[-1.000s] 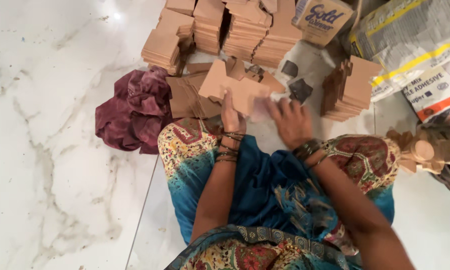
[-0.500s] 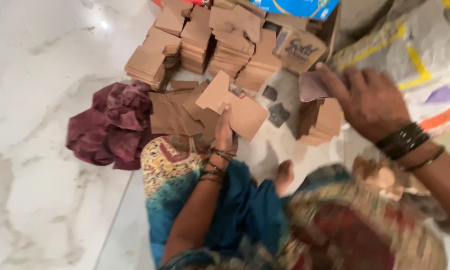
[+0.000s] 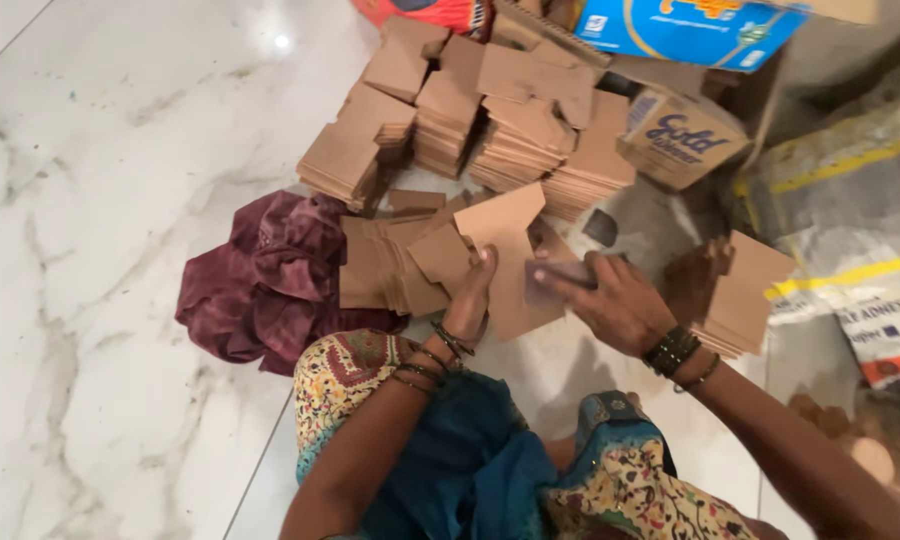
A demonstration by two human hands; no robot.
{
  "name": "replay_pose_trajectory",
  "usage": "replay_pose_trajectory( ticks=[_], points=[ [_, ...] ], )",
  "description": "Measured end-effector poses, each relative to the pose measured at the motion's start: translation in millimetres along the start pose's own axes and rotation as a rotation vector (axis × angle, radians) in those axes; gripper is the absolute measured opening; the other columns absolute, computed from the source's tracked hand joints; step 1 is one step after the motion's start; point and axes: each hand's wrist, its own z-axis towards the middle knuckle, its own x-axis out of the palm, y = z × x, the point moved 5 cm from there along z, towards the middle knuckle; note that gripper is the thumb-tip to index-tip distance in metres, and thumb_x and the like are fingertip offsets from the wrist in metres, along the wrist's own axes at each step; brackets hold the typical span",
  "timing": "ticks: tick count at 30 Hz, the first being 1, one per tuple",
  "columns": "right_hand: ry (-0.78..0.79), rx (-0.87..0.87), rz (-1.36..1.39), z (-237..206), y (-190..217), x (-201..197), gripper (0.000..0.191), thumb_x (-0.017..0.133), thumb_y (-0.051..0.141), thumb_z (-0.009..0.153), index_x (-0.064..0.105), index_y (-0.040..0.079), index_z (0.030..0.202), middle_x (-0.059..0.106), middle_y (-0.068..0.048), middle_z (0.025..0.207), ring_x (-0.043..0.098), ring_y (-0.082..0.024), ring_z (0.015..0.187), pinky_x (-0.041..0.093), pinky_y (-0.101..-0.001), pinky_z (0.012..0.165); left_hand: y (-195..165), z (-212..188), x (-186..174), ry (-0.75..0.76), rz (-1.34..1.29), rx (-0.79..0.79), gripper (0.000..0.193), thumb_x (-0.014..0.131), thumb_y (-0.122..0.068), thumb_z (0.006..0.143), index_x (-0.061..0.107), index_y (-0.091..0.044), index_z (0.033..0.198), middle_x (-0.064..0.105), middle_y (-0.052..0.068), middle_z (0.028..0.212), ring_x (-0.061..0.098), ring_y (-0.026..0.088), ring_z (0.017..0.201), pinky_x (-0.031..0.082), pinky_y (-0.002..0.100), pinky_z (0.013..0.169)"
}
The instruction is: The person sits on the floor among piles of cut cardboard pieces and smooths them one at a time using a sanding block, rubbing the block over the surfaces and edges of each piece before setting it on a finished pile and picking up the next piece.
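I sit on the floor with a brown cardboard cut-out (image 3: 510, 255) lying flat in front of my knees. My left hand (image 3: 472, 295) presses down on its left part, fingers together and flat. My right hand (image 3: 610, 297) holds a small greyish-brown card piece (image 3: 558, 276) against the cut-out's right edge. A loose pile of similar brown pieces (image 3: 395, 265) lies just left of my left hand.
Several stacks of brown cardboard pieces (image 3: 490, 130) stand at the back, another stack (image 3: 735, 290) at the right. A maroon cloth (image 3: 270, 280) is bunched at the left. A small cardboard box (image 3: 682, 138), a blue box (image 3: 690, 25) and printed sacks (image 3: 860, 230) lie at the right.
My right hand came back down from the right-hand stack to the cut-out, bringing a small card piece. My left hand stayed on the cut-out.
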Motion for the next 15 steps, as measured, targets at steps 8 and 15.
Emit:
replay_pose_trajectory(
  ticks=[8,15],
  points=[
    [0.093,0.192,0.200,17,5,58,0.062,0.067,0.030,0.091,0.048,0.038,0.150,0.054,-0.019,0.106,0.057,-0.037,0.096,0.050,-0.0468,0.084,41,20,-74,-0.205,-0.036,-0.033,0.079,0.035,-0.064,0.103,0.041,-0.002,0.151,0.050,0.009,0.148,0.050,0.019,0.134,0.041,0.034,0.113],
    [-0.003,0.339,0.017,24,-23,55,0.058,0.068,0.038,0.092,0.052,0.039,0.148,0.057,-0.017,0.104,0.058,-0.036,0.088,0.050,-0.0490,0.081,46,30,-51,-0.244,-0.070,-0.137,0.076,0.041,-0.061,0.101,0.040,-0.007,0.154,0.053,0.008,0.146,0.054,0.021,0.129,0.047,0.038,0.108]
  ],
)
